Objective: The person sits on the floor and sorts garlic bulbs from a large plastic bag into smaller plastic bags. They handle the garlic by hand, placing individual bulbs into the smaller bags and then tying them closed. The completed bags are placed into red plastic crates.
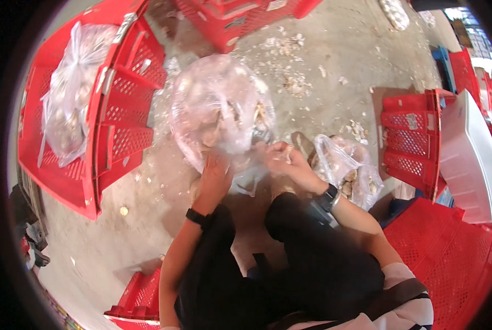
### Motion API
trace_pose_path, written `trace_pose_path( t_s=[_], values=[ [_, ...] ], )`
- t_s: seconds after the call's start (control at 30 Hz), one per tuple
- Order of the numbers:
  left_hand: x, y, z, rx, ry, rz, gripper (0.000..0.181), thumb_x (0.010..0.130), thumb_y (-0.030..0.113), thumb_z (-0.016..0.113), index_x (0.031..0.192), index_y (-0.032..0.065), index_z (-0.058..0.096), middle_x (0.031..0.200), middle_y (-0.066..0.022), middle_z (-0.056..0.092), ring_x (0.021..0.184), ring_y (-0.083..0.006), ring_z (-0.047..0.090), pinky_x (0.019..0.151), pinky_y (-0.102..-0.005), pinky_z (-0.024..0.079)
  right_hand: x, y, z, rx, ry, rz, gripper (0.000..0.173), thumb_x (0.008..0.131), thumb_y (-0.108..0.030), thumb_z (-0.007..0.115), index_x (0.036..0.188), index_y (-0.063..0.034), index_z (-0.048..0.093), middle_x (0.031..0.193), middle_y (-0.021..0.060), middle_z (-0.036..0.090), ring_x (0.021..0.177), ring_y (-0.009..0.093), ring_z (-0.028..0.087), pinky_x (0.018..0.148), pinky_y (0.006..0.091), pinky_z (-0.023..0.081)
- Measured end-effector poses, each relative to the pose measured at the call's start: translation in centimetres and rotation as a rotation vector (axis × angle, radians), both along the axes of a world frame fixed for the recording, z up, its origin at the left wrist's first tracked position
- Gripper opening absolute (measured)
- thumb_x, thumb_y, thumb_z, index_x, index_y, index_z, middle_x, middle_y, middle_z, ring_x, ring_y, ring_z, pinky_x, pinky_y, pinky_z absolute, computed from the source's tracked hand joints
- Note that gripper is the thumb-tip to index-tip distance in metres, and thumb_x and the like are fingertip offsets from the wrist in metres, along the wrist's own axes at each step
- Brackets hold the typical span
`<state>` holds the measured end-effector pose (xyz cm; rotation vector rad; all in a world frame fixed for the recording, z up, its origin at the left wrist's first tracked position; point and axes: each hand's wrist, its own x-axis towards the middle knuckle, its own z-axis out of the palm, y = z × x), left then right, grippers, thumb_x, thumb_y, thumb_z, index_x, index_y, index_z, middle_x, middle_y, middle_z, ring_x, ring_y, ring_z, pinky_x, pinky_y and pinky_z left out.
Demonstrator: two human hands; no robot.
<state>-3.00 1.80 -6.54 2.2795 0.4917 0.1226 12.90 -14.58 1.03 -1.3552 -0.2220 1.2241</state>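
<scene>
A large clear plastic bag (213,95) full of pale bulbs, which look like garlic, stands on the floor before my knees. At its near left side, my left hand (216,177) has its fingers against the plastic, with the fingertips partly hidden. My right hand (285,161) is curled at the bag's near right edge, pinching gathered film. Blurred plastic spans the space between both hands. Right of my right hand, a smaller knotted plastic bag (349,165) of similar bulbs rests on the floor.
On the left, a red plastic crate (122,111) holds another tied bag (78,90) of bulbs. Another red crate (246,20) stands ahead. To the right are stacked red crates (411,140) and a white foam box (468,156). Dry skins (291,62) litter the concrete floor.
</scene>
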Motion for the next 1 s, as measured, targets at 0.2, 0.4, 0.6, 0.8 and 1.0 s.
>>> trace_pose_path(
  t_s=[0.2, 0.4, 0.6, 0.8, 1.0],
  values=[
    [2.6, 2.8, 0.5, -0.001, -0.085, 0.01, 0.034, 0.077, 0.0, 0.054, 0.111, 0.001, 0.047, 0.107, -0.0181, 0.048, 0.104, -0.0363, 0.048, 0.088, -0.0388, 0.041, -1.4, 3.5, -6.1, -0.125, -1.186, 0.539, 0.039, 0.078, -0.021, 0.064, 0.109, -0.0021, 0.049, 0.11, 0.015, 0.047, 0.109, 0.029, 0.044, 0.091, 0.0412, 0.036],
    [4.1, 4.3, -3.1, 0.322, 0.046, 0.088, 0.021, 0.077, 0.004, 0.049, 0.097, 0.0018, 0.05, 0.098, -0.0178, 0.049, 0.094, -0.0378, 0.049, 0.083, -0.0426, 0.042, -1.1, 2.8, -5.3, -0.217, -1.186, 0.765, 0.059, 0.071, -0.029, 0.069, 0.119, -0.0039, 0.046, 0.117, 0.0172, 0.044, 0.113, 0.034, 0.04, 0.094, 0.045, 0.032],
    [4.8, 4.9, -2.3, 0.559, 0.163, -0.093, 0.018, 0.079, 0.003, 0.048, 0.095, 0.0074, 0.054, 0.095, -0.017, 0.053, 0.081, -0.0332, 0.054, 0.072, -0.0405, 0.046, 2.9, 9.0, -4.3, -0.038, -0.924, 0.509, 0.058, 0.073, -0.026, 0.064, 0.123, -0.0035, 0.045, 0.112, 0.0233, 0.048, 0.103, 0.035, 0.049, 0.087, 0.0385, 0.04],
    [3.8, 4.5, 2.7, -0.97, -0.135, 0.193, 0.024, 0.086, 0.021, 0.044, 0.106, 0.0096, 0.052, 0.099, -0.0117, 0.056, 0.075, -0.0243, 0.057, 0.061, -0.0333, 0.047, 3.6, 11.3, -10.0, -0.03, -1.379, 0.407, 0.057, 0.076, -0.023, 0.059, 0.127, -0.0049, 0.04, 0.113, 0.0209, 0.05, 0.103, 0.035, 0.051, 0.09, 0.0374, 0.04],
    [2.4, 2.9, 5.3, -2.014, -0.108, 0.498, 0.031, 0.092, 0.038, 0.035, 0.1, 0.0129, 0.051, 0.087, -0.0095, 0.057, 0.063, -0.0176, 0.053, 0.051, -0.0261, 0.041, 2.7, 11.8, -12.0, 0.09, -0.787, 0.375, 0.05, 0.081, -0.029, 0.057, 0.122, -0.0049, 0.043, 0.115, 0.0196, 0.049, 0.103, 0.036, 0.05, 0.089, 0.0389, 0.04]
  ],
)
